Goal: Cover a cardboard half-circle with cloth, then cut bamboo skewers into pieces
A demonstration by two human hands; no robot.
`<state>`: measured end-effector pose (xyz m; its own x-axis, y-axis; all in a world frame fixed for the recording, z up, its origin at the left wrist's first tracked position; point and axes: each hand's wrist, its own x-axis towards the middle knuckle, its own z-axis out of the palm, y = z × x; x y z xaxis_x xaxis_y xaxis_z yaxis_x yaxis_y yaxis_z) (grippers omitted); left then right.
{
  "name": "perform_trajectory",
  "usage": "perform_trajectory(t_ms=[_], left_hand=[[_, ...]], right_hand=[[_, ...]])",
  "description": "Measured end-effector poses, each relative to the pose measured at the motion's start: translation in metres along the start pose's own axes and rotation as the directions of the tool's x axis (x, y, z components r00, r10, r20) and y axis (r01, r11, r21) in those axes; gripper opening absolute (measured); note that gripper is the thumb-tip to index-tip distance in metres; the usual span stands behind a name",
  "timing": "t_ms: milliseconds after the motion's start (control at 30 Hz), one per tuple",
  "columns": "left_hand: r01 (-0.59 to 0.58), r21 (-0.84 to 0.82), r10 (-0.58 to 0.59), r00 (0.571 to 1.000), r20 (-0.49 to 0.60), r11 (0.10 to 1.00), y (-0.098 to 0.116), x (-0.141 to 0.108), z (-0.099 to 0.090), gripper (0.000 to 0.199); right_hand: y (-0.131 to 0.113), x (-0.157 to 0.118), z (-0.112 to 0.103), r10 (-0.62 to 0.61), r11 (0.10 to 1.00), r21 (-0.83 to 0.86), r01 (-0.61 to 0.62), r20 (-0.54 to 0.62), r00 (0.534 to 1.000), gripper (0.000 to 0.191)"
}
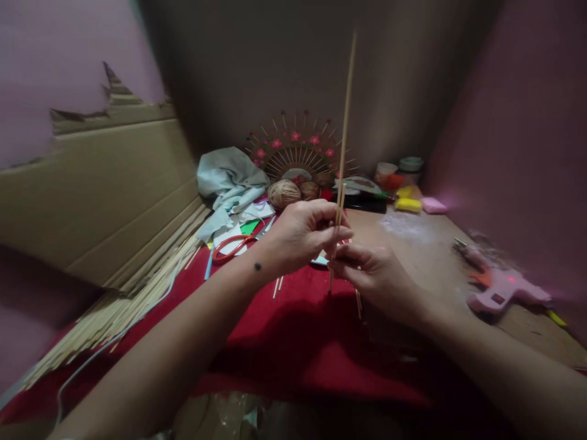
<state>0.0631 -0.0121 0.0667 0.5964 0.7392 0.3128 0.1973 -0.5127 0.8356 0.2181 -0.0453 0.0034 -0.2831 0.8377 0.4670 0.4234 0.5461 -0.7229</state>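
Observation:
A long thin wooden stick (pixel 347 116) stands nearly upright over the red cloth (pixel 284 342). A shorter stick (pixel 343 194) lies alongside it at the grip. My left hand (pixel 308 229) pinches the sticks between thumb and fingers. Just below, my right hand (pixel 367 272) is closed round the lower part of the long stick, its fingertips close to those of my left. Below the hands the stick's lower end (pixel 330 284) points down at the cloth. Several more thin sticks (pixel 277 286) lie on the cloth behind my hands.
A pink glue gun (pixel 507 290) with a red light lies at right. Left are a pile of sticks (pixel 132 311), a pale cord (pixel 153 305), orange-handled scissors (pixel 233 244) and torn cardboard (pixel 101 195). Behind stand yarn balls (pixel 284 194), a light cloth (pixel 232 174) and a flowered fan-shaped piece (pixel 296 143).

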Motion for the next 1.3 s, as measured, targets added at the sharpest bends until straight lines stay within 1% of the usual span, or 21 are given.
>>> perform_trajectory(t_ms=[67,167,300,367,467,567,700,800,900,967,1000,1033,1067,1100,1133,1167,1200,1233,1300], left_hand=[[0.031,0.005,-0.031,1.0,-0.004,1.0,0.002,0.0,0.002,0.011],[0.051,0.022,-0.051,0.999,-0.013,0.998,0.003,-0.002,0.001,0.009],[0.014,0.067,-0.014,1.0,0.005,0.998,0.002,-0.002,-0.001,0.009],[0.017,0.074,-0.018,1.0,0.009,0.997,0.001,-0.001,-0.001,0.01],[0.005,0.098,-0.006,1.0,0.002,0.995,-0.002,-0.001,-0.002,0.008],[-0.028,0.118,0.028,1.0,0.003,0.993,-0.005,-0.001,-0.003,0.006],[-0.02,0.08,0.018,1.0,0.025,0.997,-0.011,-0.002,-0.002,0.007],[-0.003,0.111,-0.002,0.999,0.046,0.994,-0.017,-0.003,0.0,0.009],[-0.018,0.177,0.009,0.999,0.052,0.984,-0.02,-0.004,0.003,0.012],[-0.041,0.205,0.031,0.998,0.052,0.978,-0.02,-0.004,0.005,0.013],[-0.048,0.206,0.038,0.998,0.054,0.977,-0.019,-0.004,0.006,0.013],[-0.046,0.196,0.037,0.998,0.052,0.98,-0.019,-0.005,0.006,0.013],[-0.038,0.175,0.029,0.998,0.051,0.984,-0.019,-0.005,0.007,0.013],[-0.025,0.15,0.018,0.999,0.048,0.988,-0.019,-0.005,0.007,0.013],[-0.015,0.129,0.009,0.999,0.048,0.992,-0.019,-0.005,0.007,0.013],[-0.01,0.116,0.004,0.999,0.05,0.993,-0.019,-0.005,0.008,0.014],[-0.012,0.115,0.006,0.999,0.051,0.993,-0.019,-0.004,0.008,0.015],[-0.022,0.12,0.016,0.999,0.05,0.992,-0.02,-0.004,0.009,0.014],[-0.048,0.134,0.042,0.998,0.048,0.99,-0.02,-0.003,0.01,0.013]], right_hand=[[0.001,0.0,0.0,-0.016,1.0,0.011,0.016,0.004,1.0,0.015],[0.001,0.0,0.0,-0.043,0.999,0.021,0.043,0.0,0.999,0.015],[0.0,0.0,-0.001,-0.022,0.999,-0.026,0.022,-0.007,1.0,0.02],[0.0,0.0,-0.001,-0.011,0.997,-0.073,0.012,0.005,1.0,0.021],[0.0,0.0,0.0,-0.025,0.99,-0.136,0.026,0.01,1.0,0.022],[0.001,0.0,-0.001,-0.025,0.987,-0.157,0.028,0.017,1.0,0.021],[0.003,0.001,-0.003,-0.013,0.995,-0.097,0.019,0.06,0.998,0.02],[0.006,0.005,-0.005,0.007,1.0,0.022,-0.01,0.119,0.993,0.021],[0.01,0.012,-0.008,0.027,0.985,0.164,-0.063,0.215,0.976,0.021],[0.012,0.016,-0.013,0.047,0.974,0.197,-0.113,0.31,0.95,0.023],[0.012,0.018,-0.016,0.064,0.971,0.198,-0.137,0.337,0.939,0.025],[0.01,0.019,-0.02,0.086,0.968,0.197,-0.154,0.316,0.945,0.027],[0.007,0.02,-0.023,0.108,0.967,0.199,-0.158,0.242,0.964,0.028],[0.003,0.02,-0.026,0.119,0.968,0.208,-0.144,0.128,0.985,0.027],[-0.001,0.02,-0.028,0.108,0.971,0.216,-0.104,-0.005,0.994,0.025],[-0.006,0.02,-0.029,0.07,0.975,0.216,-0.041,-0.131,0.989,0.023],[-0.011,0.019,-0.03,0.014,0.977,0.208,0.033,-0.22,0.975,0.022],[-0.014,0.019,-0.029,-0.051,0.975,0.195,0.105,-0.262,0.964,0.023],[-0.019,0.019,-0.026,-0.143,0.964,0.18,0.194,-0.262,0.954,0.024]])
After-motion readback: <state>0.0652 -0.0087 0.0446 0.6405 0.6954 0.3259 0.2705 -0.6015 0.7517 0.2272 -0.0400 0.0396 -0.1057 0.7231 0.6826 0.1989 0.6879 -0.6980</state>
